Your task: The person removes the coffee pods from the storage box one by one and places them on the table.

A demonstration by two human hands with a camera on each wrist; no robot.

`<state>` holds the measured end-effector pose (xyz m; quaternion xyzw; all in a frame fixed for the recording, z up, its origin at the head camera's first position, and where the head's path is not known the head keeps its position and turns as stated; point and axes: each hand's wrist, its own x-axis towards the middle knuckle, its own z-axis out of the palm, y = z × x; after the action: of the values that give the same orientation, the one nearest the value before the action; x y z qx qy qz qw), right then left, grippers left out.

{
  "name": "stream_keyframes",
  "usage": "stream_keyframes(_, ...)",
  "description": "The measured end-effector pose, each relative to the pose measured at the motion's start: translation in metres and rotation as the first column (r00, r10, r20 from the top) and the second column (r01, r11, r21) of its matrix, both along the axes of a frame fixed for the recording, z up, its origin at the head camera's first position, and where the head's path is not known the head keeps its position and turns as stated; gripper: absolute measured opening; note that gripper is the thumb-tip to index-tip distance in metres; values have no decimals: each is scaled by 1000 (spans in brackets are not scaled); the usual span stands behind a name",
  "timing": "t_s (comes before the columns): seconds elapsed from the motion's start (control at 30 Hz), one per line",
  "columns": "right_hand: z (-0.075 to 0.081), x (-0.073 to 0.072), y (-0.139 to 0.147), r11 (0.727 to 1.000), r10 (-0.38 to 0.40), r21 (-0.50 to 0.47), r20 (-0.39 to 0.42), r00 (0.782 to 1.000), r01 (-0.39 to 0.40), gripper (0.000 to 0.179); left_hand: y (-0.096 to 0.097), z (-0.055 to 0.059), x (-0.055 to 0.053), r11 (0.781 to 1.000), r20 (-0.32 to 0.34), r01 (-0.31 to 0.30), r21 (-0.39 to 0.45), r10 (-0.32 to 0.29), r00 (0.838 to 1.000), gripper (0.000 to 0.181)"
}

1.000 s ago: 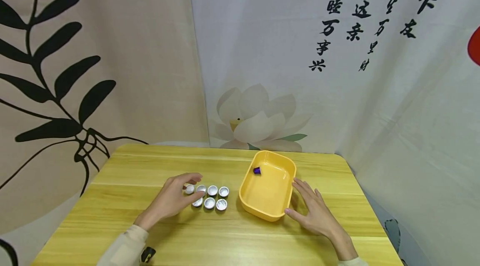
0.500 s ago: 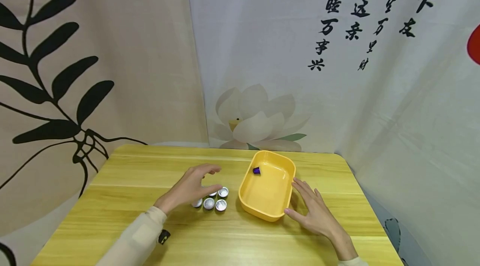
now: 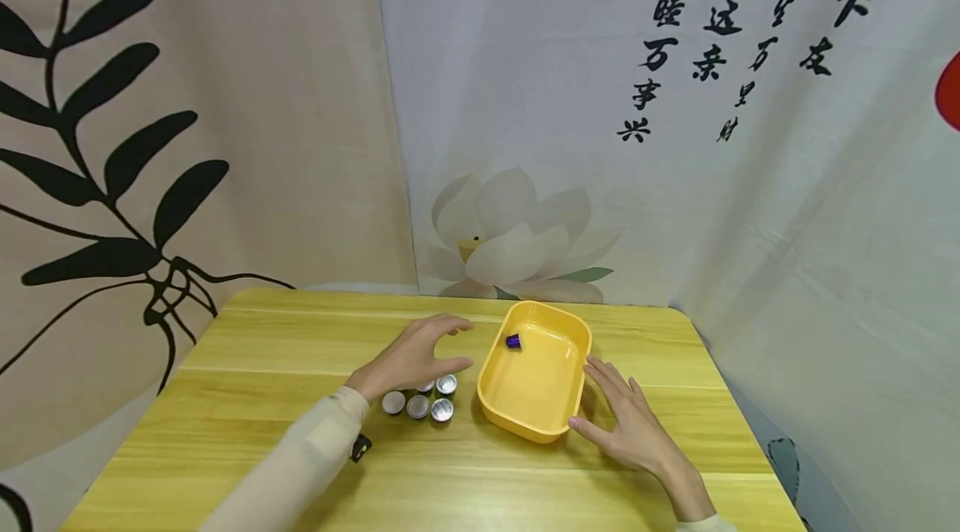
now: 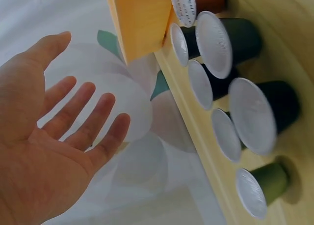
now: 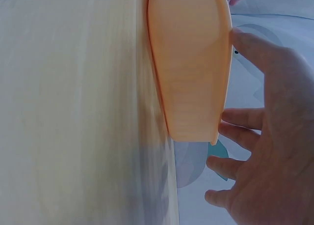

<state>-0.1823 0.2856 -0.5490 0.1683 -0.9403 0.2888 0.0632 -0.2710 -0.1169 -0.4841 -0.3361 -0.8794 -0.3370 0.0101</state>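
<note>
My left hand [image 3: 414,355] hovers over a group of coffee capsules [image 3: 442,409], between them and the yellow tray [image 3: 536,399]. Its fingers are spread and relaxed, and the left wrist view shows the bare palm [image 4: 54,166] holding nothing. The capsules stand on their narrow ends with silvery lids up; the hand hides part of the back row from the head view. In the left wrist view one green capsule [image 4: 272,182] stands at the near end. A purple capsule [image 3: 513,342] lies on its side inside the tray. My right hand [image 3: 630,425] touches the tray's right rim with extended fingertips.
The wooden table [image 3: 480,486] reaches back to a hanging cloth [image 3: 540,98] with a printed lotus and characters. A small black device [image 3: 362,447] sits at my left wrist.
My left hand has moved right and slightly away from me across the capsules, from their left end toward the tray. My right hand, the tray and the purple capsule stay in place.
</note>
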Motion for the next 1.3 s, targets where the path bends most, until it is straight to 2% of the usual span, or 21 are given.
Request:
stream_keyframes(0.47,0,-1,1,1000,0,3,-7,1000,0,93,41,6,-30,994,-66,86,-63,-91,994,54)
stream_keyframes(0.63,-1,-2,1,1000,-5,3,-4,1000,5,94,54,9,-37,989,-40,90,-117,-95,995,55)
stream_keyframes(0.77,-1,-2,1,1000,-3,3,-3,1000,3,94,63,10,-41,982,-31,116,-151,-122,992,56)
stream_keyframes(1.0,0,-1,1,1000,-4,2,-12,1000,4,93,75,4,-51,970,-8,122,-210,-126,992,57)
stream_keyframes(1.3,-2,-1,0,1000,2,1,-3,1000,-2,93,90,-1,-57,961,55,122,-248,-112,992,57)
